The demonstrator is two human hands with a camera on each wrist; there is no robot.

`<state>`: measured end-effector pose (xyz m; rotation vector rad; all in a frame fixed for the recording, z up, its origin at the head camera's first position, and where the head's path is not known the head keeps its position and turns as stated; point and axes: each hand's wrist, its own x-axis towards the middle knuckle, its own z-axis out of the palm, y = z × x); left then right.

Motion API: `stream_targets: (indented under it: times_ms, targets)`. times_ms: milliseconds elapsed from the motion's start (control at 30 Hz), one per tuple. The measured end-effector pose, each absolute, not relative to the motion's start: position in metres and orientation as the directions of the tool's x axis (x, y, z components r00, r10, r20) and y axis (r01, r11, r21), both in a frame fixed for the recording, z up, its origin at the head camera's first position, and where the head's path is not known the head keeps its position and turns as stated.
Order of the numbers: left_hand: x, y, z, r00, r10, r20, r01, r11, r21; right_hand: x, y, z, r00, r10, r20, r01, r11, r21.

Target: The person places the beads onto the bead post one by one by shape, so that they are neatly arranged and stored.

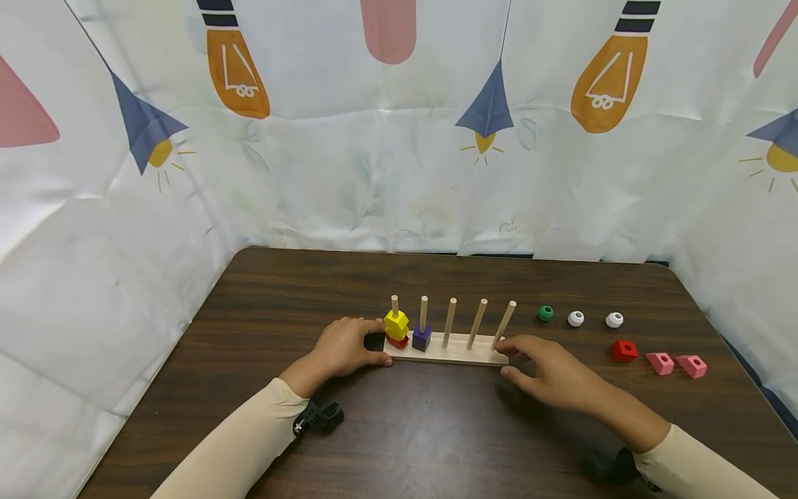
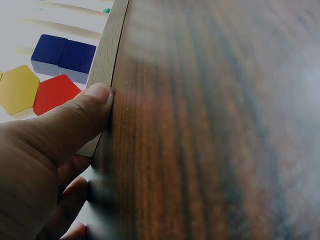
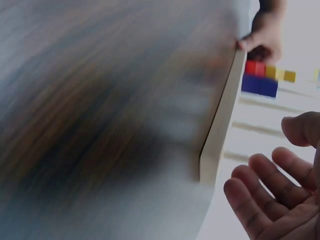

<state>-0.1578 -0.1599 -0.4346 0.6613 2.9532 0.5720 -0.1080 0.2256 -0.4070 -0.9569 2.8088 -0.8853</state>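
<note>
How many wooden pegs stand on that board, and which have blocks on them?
5 pegs in a row on the wooden board: leftmost carries yellow and red blocks, second a purple block, third, fourth and fifth are bare.

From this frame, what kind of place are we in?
Likely a staged tabletop recording booth: a dark wood table walled in by a printed lightbulb-pattern sheet, with only a peg-stacking toy and loose blocks set out.
</note>
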Motion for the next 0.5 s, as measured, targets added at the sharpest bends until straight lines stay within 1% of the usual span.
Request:
stream_targets:
  times_ms: [200, 400, 500]
  targets:
    - [-0.158, -0.160, -0.434, -0.907, 0.420, 0.024, 0.400, 0.841, 0.365, -0.107, 0.254, -0.405, -0.855, -0.491, 0.166, -0.500, 0.696, -0.516]
    - [-0.157, -0.159, -0.433, -0.909, 0.417, 0.015, 0.393, 0.844, 0.364, -0.104, 0.285, -0.398, -0.909, -0.386, 0.158, -0.412, 0.766, -0.493]
    - [-0.157, -0.159, -0.433, -0.909, 0.416, 0.012, 0.391, 0.844, 0.367, -0.103, 0.303, -0.397, -0.924, -0.333, 0.190, -0.384, 0.793, -0.473]
